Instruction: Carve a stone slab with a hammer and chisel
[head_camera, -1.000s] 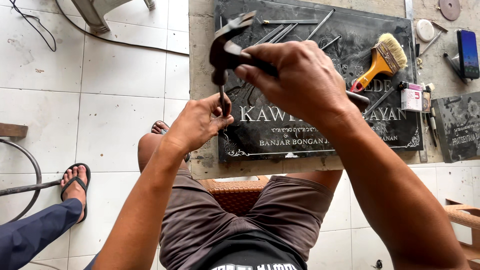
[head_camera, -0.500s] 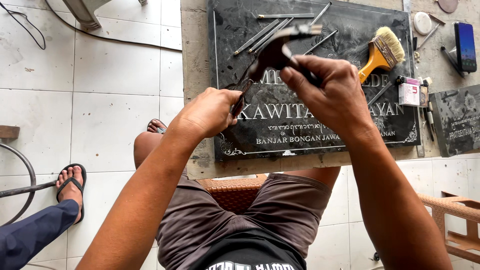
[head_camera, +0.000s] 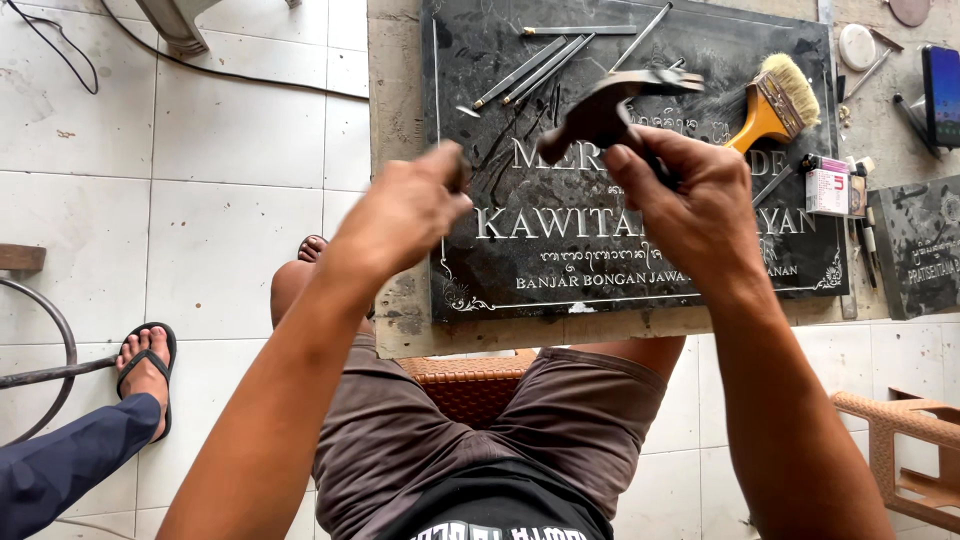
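My right hand (head_camera: 690, 205) grips the hammer (head_camera: 610, 105) above the slab (head_camera: 620, 250); my left hand (head_camera: 405, 215) pinches a chisel (head_camera: 458, 175) just left of it.

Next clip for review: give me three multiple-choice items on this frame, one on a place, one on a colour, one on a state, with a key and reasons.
1. Where does the brush lie?
A. on the dark stone slab's upper right part
B. on the white floor tiles
C. on the person's lap

2. What colour is the brush's handle?
A. blue
B. orange
C. green

3. What is the right hand doing?
A. resting flat and open
B. gripping a hammer raised over the slab
C. holding the brush

Key: 1 A, the brush rests on the slab near its right corner. 2 B, the handle is orange under pale bristles. 3 B, its fingers wrap the hammer's handle.
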